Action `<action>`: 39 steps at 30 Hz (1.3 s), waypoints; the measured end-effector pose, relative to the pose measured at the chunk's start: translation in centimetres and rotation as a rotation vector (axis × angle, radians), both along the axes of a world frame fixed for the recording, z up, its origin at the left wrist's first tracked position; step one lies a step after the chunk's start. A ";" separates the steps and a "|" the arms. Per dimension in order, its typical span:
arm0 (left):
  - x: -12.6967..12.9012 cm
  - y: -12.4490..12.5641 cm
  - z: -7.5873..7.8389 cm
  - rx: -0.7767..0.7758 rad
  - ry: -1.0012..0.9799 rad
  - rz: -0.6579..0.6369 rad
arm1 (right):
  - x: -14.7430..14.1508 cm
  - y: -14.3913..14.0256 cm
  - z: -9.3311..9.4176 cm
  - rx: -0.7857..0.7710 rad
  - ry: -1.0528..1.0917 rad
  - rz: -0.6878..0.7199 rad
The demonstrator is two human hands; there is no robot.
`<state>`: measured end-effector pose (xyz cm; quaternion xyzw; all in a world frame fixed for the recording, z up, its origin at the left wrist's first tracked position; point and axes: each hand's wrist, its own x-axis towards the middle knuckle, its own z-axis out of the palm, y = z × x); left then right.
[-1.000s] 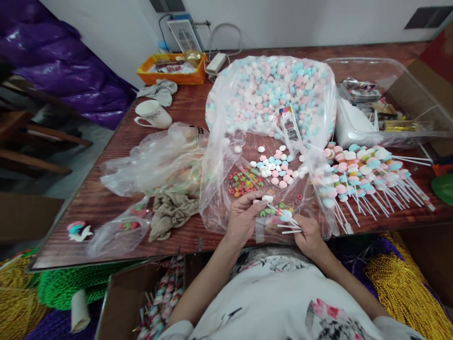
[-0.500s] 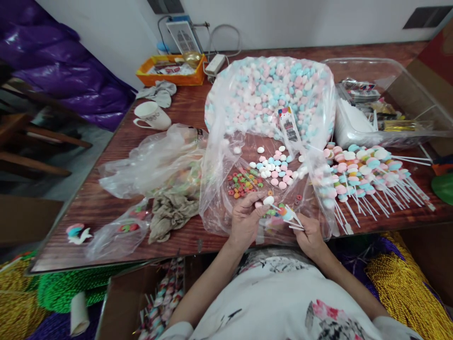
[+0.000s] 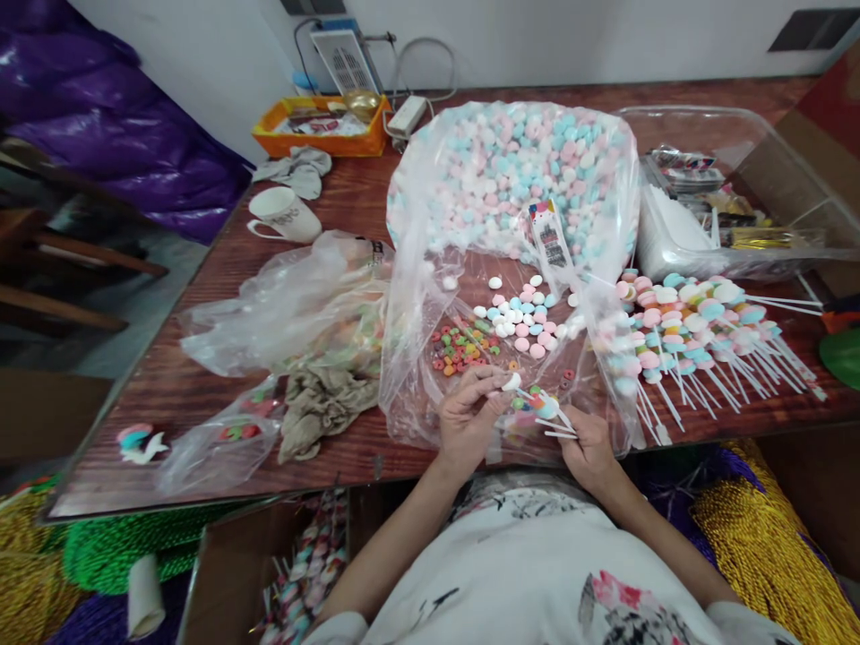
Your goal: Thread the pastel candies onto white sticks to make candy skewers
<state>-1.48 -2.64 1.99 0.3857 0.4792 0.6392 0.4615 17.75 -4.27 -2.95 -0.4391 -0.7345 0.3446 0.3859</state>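
Observation:
My left hand (image 3: 470, 414) pinches a white candy-like disc (image 3: 511, 382) between thumb and fingers, beside the tip of a stick. My right hand (image 3: 589, 442) is closed around several white sticks (image 3: 559, 430), which point left; light blue and orange pieces (image 3: 546, 408) are threaded on them. Both hands are above a clear plastic bag (image 3: 409, 408) near the table's front edge. Just beyond them lie loose pink, white and blue discs (image 3: 520, 315) and small red, green and orange rings (image 3: 463, 348).
Behind is a large bag of pastel discs (image 3: 517, 179). Finished-looking threaded sticks (image 3: 705, 327) are piled at right, before a clear plastic tub (image 3: 739, 260). At left are a white mug (image 3: 286, 215), a crumpled cloth (image 3: 322, 412) and an orange tray (image 3: 315, 141).
The white disc in my left hand has turned and tilted beside the stick tip. A pink disc at my left fingers no longer shows. My right hand keeps its hold on the sticks.

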 end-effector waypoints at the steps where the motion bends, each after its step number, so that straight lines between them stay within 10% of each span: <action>1: -0.1 0.0 0.1 0.027 0.051 -0.012 | 0.0 0.0 0.0 0.000 -0.002 0.001; 18: -1.9 -0.7 0.2 0.251 0.585 -0.225 | 0.0 -0.2 0.0 0.012 -0.061 -0.006; 39: 0.0 1.0 -1.2 0.713 1.036 -0.162 | 0.2 0.0 0.3 0.012 0.085 -0.020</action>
